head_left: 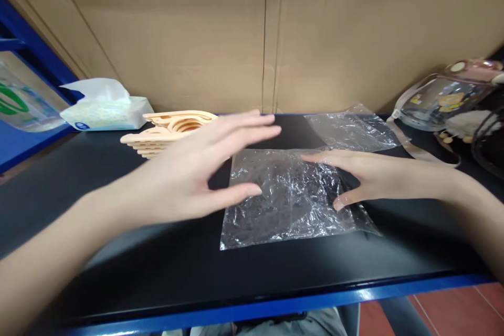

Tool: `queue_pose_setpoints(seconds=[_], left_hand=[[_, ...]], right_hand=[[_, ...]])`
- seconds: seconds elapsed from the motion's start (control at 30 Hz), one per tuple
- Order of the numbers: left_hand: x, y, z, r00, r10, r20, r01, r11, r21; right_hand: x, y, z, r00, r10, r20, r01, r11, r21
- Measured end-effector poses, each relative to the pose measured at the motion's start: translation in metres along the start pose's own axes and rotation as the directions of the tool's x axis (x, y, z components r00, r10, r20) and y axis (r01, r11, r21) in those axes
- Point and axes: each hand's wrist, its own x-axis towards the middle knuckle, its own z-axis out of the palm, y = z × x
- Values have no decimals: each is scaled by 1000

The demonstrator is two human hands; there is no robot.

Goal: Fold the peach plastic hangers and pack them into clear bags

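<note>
A clear, crinkled plastic bag (291, 194) lies flat on the black tabletop in front of me. My left hand (197, 168) is over the bag's left side, fingers stretched out and thumb apart, holding nothing. At the bag's right side is my right hand (366, 173), its thumb and fingers spread, the fingertips at the film; whether they press on it I cannot tell. Behind my left hand sits a stack of peach-coloured flat plastic pieces (157, 136) with curved cut-outs, partly hidden by that hand. A second clear plastic bag (354, 128) lies farther back on the right.
A tissue pack (110, 110) stands at the back left, beside a clear container (27, 100) on a blue frame. At the back right are a clear bottle (441, 100) and its strap (425, 155). Cardboard (177, 31) rises behind the table. A blue edge (315, 299) runs along the front.
</note>
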Motion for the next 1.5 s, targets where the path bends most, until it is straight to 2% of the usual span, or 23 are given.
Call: queue_pose_setpoints(seconds=[0.07, 0.17, 0.27, 0.3, 0.37, 0.47, 0.73, 0.8, 0.87, 0.97, 1.0, 1.07, 1.17, 1.23, 1.3, 1.4, 1.5], left_hand=[[-1, -10, -15, 996, -19, -83, 24, 998, 57], [-9, -41, -32, 988, -101, -115, 117, 983, 141], [-21, -80, -39, 961, -274, -27, 275, 947, 165], [-24, -91, -40, 956, -292, -12, 289, 942, 172], [-29, -106, -39, 960, -280, 13, 273, 944, 185], [-31, -113, -37, 966, -258, 24, 250, 953, 172], [-28, -107, -36, 962, -272, -36, 274, 950, 151], [-25, -100, -37, 959, -271, -78, 280, 952, 128], [-19, -85, -36, 954, -260, -152, 277, 956, 102], [-9, -52, -25, 947, -203, -249, 227, 971, 73], [-6, -39, -18, 953, -160, -258, 189, 978, 91], [-1, -15, -3, 965, -16, -260, 60, 985, 161], [2, 13, 22, 976, 84, -201, -53, 987, 152], [2, 23, 35, 980, 102, -170, -84, 990, 111], [2, 27, 44, 984, 97, -148, -87, 993, 76], [2, 24, 48, 987, 68, -143, -64, 997, 31], [2, 18, 46, 987, 29, -161, -27, 1000, 15]], right_hand=[[1, 0, 2, 999, 14, -36, -15, 999, -28], [1, 3, 5, 993, 37, -108, -47, 994, -94], [1, 6, 6, 987, 55, -152, -80, 983, -166], [1, 6, 6, 987, 54, -150, -81, 981, -178], [1, 6, 6, 991, 40, -130, -63, 982, -178], [2, 5, 6, 993, 16, -120, -37, 985, -170], [1, 0, 5, 981, -76, -180, 29, 967, -252], [1, -4, 1, 976, -70, -205, 17, 968, -250], [1, -10, -3, 955, -42, -294, -30, 971, -237], [3, -27, -4, 868, 6, -497, -45, 997, -66], [4, -34, -2, 839, 30, -544, -7, 999, 44], [7, -48, 3, 819, 85, -568, 106, 949, 295], [11, -64, 14, 873, 119, -473, 214, 779, 590], [12, -69, 18, 922, 100, -374, 216, 670, 710], [13, -69, 20, 948, 96, -303, 191, 591, 783], [14, -63, 17, 949, 140, -281, 168, 530, 831], [15, -55, 15, 933, 196, -303, 162, 523, 837]])
